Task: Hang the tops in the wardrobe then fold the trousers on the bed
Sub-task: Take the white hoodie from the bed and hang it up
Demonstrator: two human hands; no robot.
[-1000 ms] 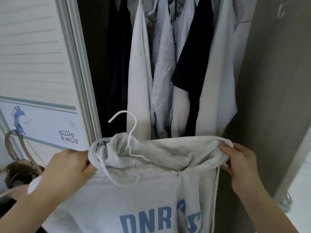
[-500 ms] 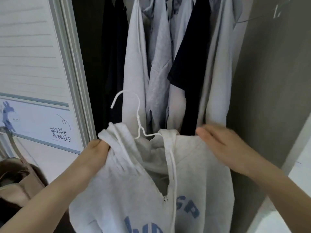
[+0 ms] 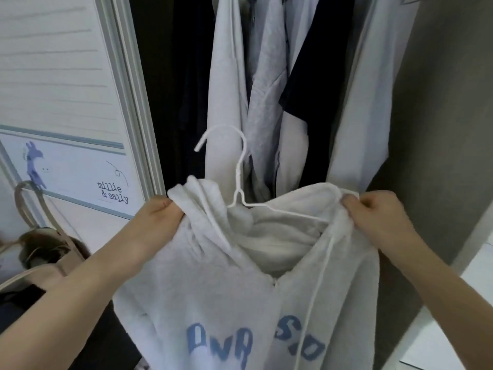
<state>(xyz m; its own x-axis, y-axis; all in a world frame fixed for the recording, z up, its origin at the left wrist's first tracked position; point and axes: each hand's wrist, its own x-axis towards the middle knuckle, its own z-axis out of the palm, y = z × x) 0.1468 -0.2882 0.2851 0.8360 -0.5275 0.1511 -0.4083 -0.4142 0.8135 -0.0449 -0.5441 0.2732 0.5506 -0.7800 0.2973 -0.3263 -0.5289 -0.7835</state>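
A light grey hoodie (image 3: pixel 218 295) with blue letters hangs in front of me, spread between both hands before the open wardrobe. A white wire hanger (image 3: pixel 238 182) sits inside its neck, with the hook sticking up free. My left hand (image 3: pixel 157 220) grips the hoodie's left shoulder. My right hand (image 3: pixel 373 212) pinches the right shoulder fabric over the hanger's end. The hood is bunched inside the neck opening. No trousers or bed are in view.
Several grey, white and dark tops (image 3: pixel 266 89) hang close together in the wardrobe behind the hoodie. A white sliding door (image 3: pixel 66 102) with a printed label stands to the left, a tan bag (image 3: pixel 40 249) below it. The wardrobe's grey side panel (image 3: pixel 440 116) is at right.
My right hand went from lying flat on the hoodie's right shoulder to pinching its edge. The neck has spread wider over the hanger, and the hood has dropped inside.
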